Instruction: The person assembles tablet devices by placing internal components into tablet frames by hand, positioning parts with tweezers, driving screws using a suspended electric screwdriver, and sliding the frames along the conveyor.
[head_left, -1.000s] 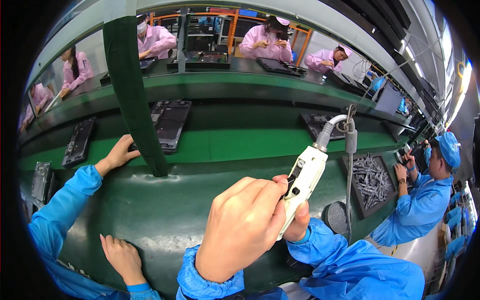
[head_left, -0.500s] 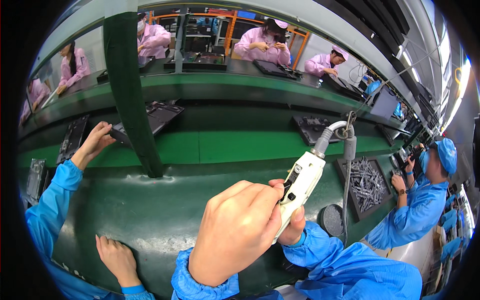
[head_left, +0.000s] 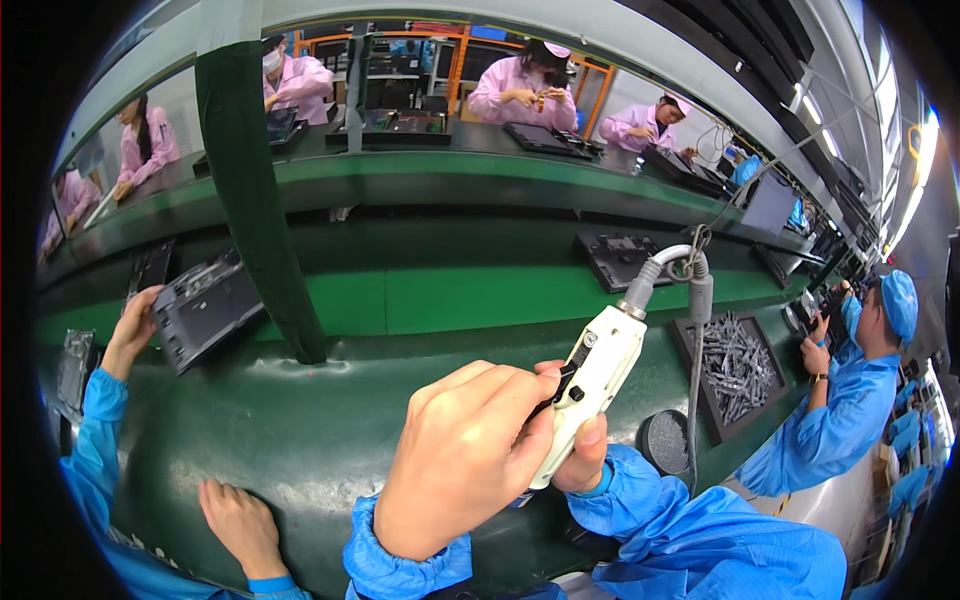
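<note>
Between the hands, a corded electric screwdriver (head_left: 606,360) is held, long axis slanting away rightward; its side is pinched by the curled left hand (head_left: 455,458), its body gripped by the closed right hand (head_left: 583,462).

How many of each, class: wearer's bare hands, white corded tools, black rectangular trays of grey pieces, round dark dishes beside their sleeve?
Left hand and right hand: 2
White corded tool: 1
Black rectangular tray: 1
Round dark dish: 1
Total: 5

Factory workshop: long green workbench (head_left: 330,430), co-workers (head_left: 508,88) in pink smocks, parts tray (head_left: 752,417).
</note>
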